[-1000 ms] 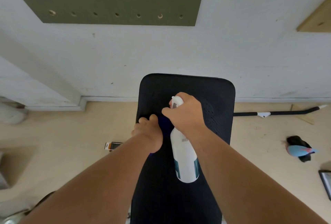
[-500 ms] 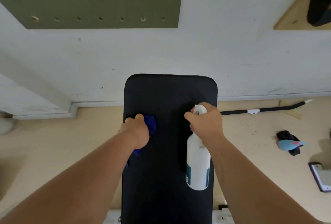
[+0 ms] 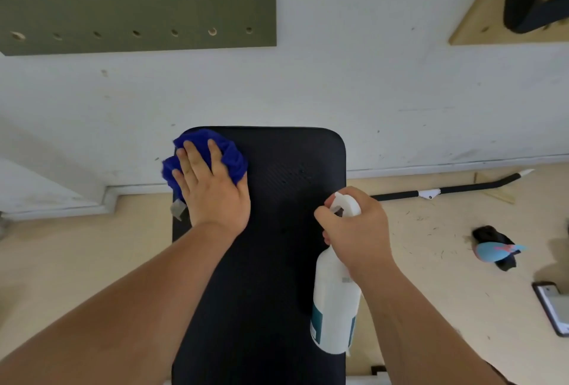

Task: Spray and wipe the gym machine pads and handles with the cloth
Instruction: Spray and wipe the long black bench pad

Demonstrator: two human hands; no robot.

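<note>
The left hand (image 3: 212, 187) presses flat on a crumpled blue cloth (image 3: 229, 150) at the far left corner of the long black padded bench pad (image 3: 277, 261); the pad's long axis runs straight away from the person toward the wall. The right hand (image 3: 358, 237) grips a white plastic spray bottle (image 3: 334, 307) over the right edge; the unwiped far right corner probably lies nearer this hand than the cloth.

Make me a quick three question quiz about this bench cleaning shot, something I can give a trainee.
1. True or false: the left hand presses the blue cloth flat on the black pad.
2. Which corner of the pad is the cloth on? A) far left B) far right C) near right
3. Fill in: the right hand grips the white ____.

Key: 1 true; 2 A; 3 spray bottle
</note>
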